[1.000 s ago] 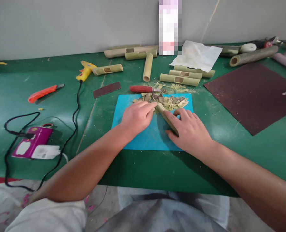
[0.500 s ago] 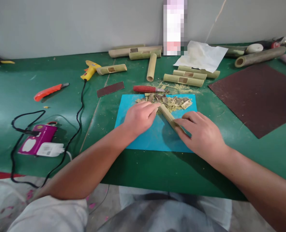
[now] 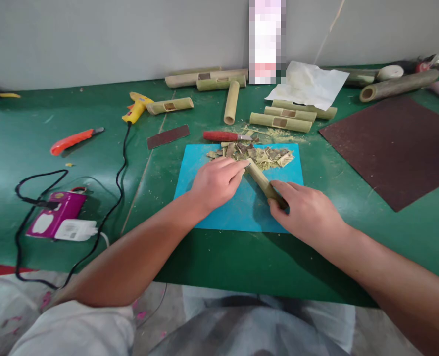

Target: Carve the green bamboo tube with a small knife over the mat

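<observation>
One bamboo tube [image 3: 260,177] slants over the blue mat [image 3: 241,217], the fingers of my right hand [image 3: 308,207] closed round its near end; my left hand [image 3: 218,182] meets the far end, its grip too hidden to tell. If the tube rolls under uneven pressure, my left hand could skid toward the red-handled knife [image 3: 221,136].

Craft workshop, green workbench [image 3: 219,257], yellow glue gun [image 3: 135,109], red-handled knife [image 3: 221,136], bamboo shavings [image 3: 268,158]

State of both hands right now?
Left hand: at the far end of the bamboo piece; grip cannot be told.
Right hand: closed, holding its near end.
</observation>
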